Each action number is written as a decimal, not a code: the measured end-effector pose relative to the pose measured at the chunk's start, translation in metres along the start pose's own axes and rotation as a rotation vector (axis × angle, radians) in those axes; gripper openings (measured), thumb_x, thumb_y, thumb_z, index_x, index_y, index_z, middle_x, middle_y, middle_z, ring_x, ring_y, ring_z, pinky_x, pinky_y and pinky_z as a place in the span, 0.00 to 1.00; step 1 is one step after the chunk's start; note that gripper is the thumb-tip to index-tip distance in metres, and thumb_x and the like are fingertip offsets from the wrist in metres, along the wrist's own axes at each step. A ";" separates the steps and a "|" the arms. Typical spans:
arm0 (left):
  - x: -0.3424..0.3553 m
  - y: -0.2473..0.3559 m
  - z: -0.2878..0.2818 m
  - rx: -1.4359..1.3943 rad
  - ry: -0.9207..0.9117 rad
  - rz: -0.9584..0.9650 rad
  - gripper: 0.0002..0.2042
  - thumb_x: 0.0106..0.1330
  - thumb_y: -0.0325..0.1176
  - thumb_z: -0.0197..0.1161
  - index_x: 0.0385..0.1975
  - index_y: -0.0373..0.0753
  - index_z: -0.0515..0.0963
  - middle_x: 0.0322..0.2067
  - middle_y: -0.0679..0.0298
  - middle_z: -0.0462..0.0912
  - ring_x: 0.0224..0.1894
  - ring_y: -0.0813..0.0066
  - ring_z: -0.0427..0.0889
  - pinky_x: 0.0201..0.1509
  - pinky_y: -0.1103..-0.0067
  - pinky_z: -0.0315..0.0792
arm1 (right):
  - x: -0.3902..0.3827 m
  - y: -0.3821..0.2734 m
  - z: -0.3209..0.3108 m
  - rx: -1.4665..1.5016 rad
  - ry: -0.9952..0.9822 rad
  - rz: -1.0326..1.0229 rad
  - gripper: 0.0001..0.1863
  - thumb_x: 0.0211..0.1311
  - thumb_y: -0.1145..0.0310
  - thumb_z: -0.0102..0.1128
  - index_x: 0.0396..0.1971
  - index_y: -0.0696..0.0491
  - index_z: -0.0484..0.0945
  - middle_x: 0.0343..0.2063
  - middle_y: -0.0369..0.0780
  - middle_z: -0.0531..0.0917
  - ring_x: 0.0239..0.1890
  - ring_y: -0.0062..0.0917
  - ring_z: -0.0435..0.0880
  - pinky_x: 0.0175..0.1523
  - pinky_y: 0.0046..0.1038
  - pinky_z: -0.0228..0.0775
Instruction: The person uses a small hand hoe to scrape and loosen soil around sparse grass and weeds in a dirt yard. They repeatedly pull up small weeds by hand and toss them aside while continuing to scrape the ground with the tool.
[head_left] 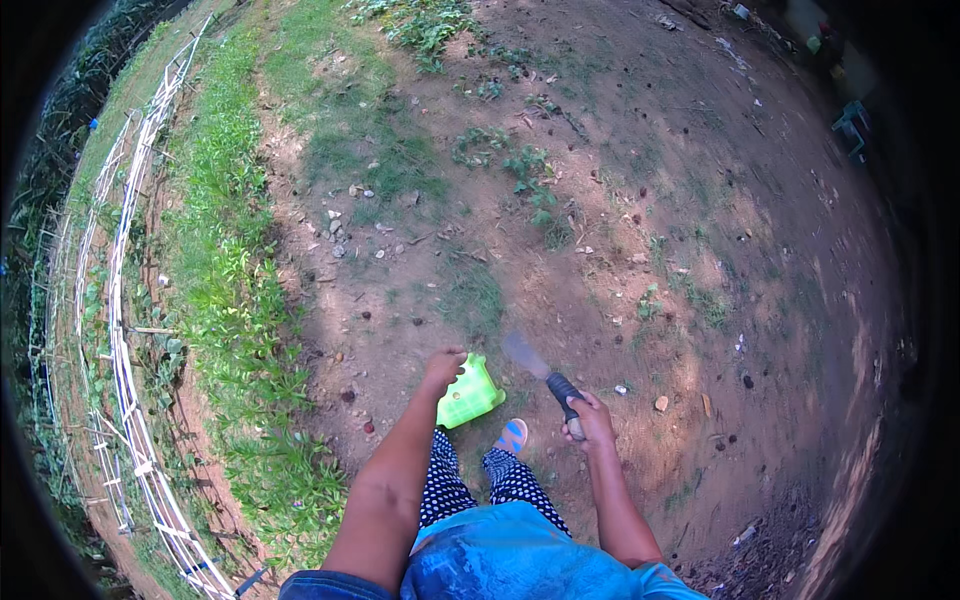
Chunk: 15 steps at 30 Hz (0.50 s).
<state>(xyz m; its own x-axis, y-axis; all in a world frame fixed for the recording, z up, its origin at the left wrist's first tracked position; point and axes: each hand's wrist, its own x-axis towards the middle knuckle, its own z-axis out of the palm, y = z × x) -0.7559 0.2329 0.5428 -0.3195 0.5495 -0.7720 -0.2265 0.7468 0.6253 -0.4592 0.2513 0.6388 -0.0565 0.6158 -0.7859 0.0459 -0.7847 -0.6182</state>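
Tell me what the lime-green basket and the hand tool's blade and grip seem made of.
Lime-green basket: likely moulded plastic, smooth, judging by its vivid, even colour and grid-like surface. Blade: probably dull metal, being grey and flat, though blurred. Grip: dark and matte, perhaps rubber or wrapped tape; the view leaves it open.

Held at the upper left edge by the left hand point(447, 368), a bright lime-green plastic basket point(474, 398), boxy, with faintly latticed walls, aslant, marked toward the left by a small brownish spot too tiny to make out. Well apart, clasped by the handle in the right hand point(592, 420), a short hand tool point(561, 388): flat greyish blade, slightly blurred, pointing forward and leftward; thick dark grip, paler at the butt.
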 end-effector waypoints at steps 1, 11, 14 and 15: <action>0.006 0.004 0.000 0.013 -0.030 0.003 0.14 0.59 0.36 0.63 0.44 0.39 0.75 0.28 0.64 0.78 0.25 0.77 0.77 0.23 0.80 0.67 | -0.001 -0.001 0.002 0.020 0.030 0.012 0.17 0.57 0.66 0.59 0.45 0.56 0.71 0.16 0.38 0.75 0.09 0.22 0.74 0.10 0.24 0.62; 0.079 0.083 -0.023 0.230 -0.201 0.139 0.14 0.58 0.33 0.62 0.42 0.36 0.74 0.29 0.63 0.78 0.27 0.74 0.77 0.30 0.76 0.71 | 0.002 -0.022 0.079 0.250 0.175 -0.028 0.13 0.59 0.66 0.57 0.41 0.55 0.68 0.16 0.40 0.74 0.10 0.23 0.73 0.10 0.24 0.63; 0.102 0.104 -0.027 0.280 -0.207 0.146 0.15 0.57 0.32 0.63 0.43 0.35 0.74 0.30 0.62 0.79 0.27 0.74 0.77 0.33 0.76 0.72 | 0.006 -0.025 0.101 0.361 0.184 -0.052 0.12 0.60 0.67 0.56 0.40 0.56 0.69 0.15 0.40 0.75 0.10 0.24 0.73 0.09 0.24 0.63; 0.108 0.108 -0.027 0.289 -0.203 0.137 0.15 0.57 0.32 0.64 0.43 0.35 0.75 0.30 0.62 0.79 0.27 0.74 0.77 0.33 0.76 0.72 | 0.007 -0.023 0.106 0.410 0.187 -0.047 0.12 0.59 0.67 0.56 0.39 0.57 0.70 0.15 0.40 0.75 0.09 0.23 0.73 0.09 0.23 0.63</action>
<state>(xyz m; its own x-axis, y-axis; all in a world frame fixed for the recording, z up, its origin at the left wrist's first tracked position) -0.8396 0.3625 0.5304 -0.1336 0.6929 -0.7086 0.0842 0.7203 0.6885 -0.5660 0.2667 0.6492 0.1341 0.6242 -0.7697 -0.3535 -0.6955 -0.6256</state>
